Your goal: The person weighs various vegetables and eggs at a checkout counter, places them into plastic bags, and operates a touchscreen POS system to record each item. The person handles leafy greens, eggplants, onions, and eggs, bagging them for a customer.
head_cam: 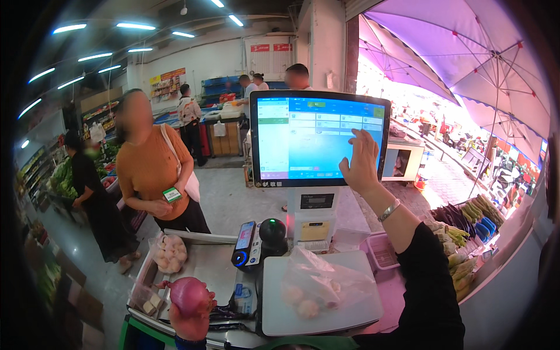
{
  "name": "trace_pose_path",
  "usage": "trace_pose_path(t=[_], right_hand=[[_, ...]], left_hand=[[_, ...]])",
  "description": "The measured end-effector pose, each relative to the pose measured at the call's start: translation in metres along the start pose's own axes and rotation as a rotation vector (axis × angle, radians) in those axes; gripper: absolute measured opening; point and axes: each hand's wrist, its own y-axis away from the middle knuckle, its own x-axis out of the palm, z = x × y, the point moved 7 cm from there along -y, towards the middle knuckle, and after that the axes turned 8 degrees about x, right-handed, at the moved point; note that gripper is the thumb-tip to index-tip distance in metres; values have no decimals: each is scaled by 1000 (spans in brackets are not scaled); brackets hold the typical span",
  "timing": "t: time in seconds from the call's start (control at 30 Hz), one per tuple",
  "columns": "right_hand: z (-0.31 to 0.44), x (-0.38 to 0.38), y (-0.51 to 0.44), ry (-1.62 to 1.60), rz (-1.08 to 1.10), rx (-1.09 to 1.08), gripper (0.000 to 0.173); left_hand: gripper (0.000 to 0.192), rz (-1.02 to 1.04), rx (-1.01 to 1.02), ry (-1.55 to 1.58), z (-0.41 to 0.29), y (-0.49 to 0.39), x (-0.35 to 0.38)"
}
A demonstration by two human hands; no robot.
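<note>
My left hand [191, 321] holds up a red onion [189, 296] at the lower left, over the metal counter [210, 258]. Raised to the touchscreen [319, 140] of a checkout scale, my right hand [362, 162] has its fingertips at the lit display, with nothing held in it; whether they touch the glass I cannot tell. On the weighing plate [273, 315] below the screen lies a clear plastic bag [321, 280] with several pale round items in it. Another bag of pale round items [168, 253] rests at the counter's far left corner, with a bag of white blocks [152, 302] nearer.
A black round scanner [272, 232] and a payment terminal [246, 245] stand left of the scale's column. A pink basket [383, 250] is to its right. Long dark items [227, 314] lie beside the plate. Across the counter stands a person [155, 175]; vegetables [463, 232] lie at right.
</note>
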Motion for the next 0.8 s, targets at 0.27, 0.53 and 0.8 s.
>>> trace_pose_path(t=[0.27, 0.53, 0.8], right_hand=[[8, 6, 36, -8, 87, -54, 45], [-10, -1, 19, 8, 48, 59, 44], [35, 22, 3, 21, 230, -78, 40]], left_hand=[[91, 14, -22, -13, 2, -2, 0], [89, 6, -34, 37, 4, -2, -6], [84, 20, -52, -30, 14, -8, -3]])
